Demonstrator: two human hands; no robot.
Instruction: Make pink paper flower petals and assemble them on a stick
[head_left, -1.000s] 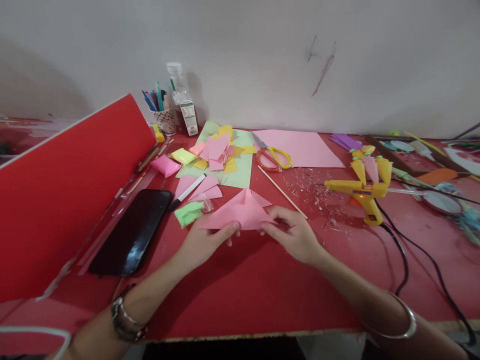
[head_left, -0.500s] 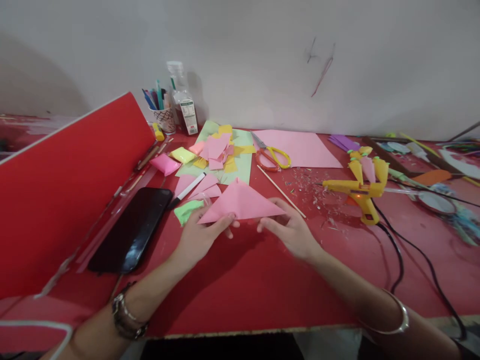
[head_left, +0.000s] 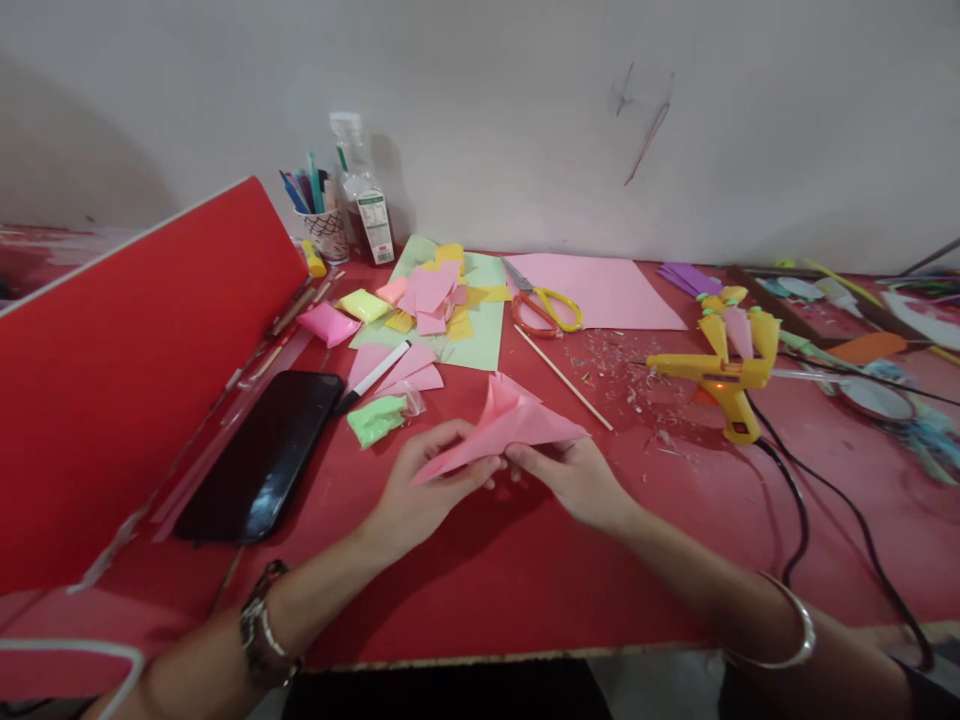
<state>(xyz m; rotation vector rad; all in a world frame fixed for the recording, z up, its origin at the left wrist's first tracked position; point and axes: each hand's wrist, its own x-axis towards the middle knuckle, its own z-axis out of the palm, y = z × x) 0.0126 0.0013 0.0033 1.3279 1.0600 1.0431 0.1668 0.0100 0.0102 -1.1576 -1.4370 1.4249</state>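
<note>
A folded pink paper (head_left: 517, 425) is held up over the red table, its near edge bent and its top layers parted into a small pocket. My left hand (head_left: 431, 475) pinches its left part, thumb in front and fingers behind. On the right side my right hand (head_left: 570, 475) grips it the same way, thumb near the middle. Both thumb tips almost meet at the lower edge. Some fingers are hidden behind the sheet. Left of the paper lies a bright green packet (head_left: 377, 420), close to a black-and-white marker (head_left: 375, 377).
Scissors (head_left: 544, 307) lie beside pink and yellow paper scraps (head_left: 435, 295). A thin wooden stick (head_left: 562, 378) rests behind my right hand. At right is a yellow glue gun (head_left: 720, 380) with its cable. A black phone (head_left: 262, 455) and a red board (head_left: 150, 390) are at left.
The flat triangle of pink paper has been turned and bent, and its upper folds have parted. My hands have come closer together, the right thumb now pressing near its middle.
</note>
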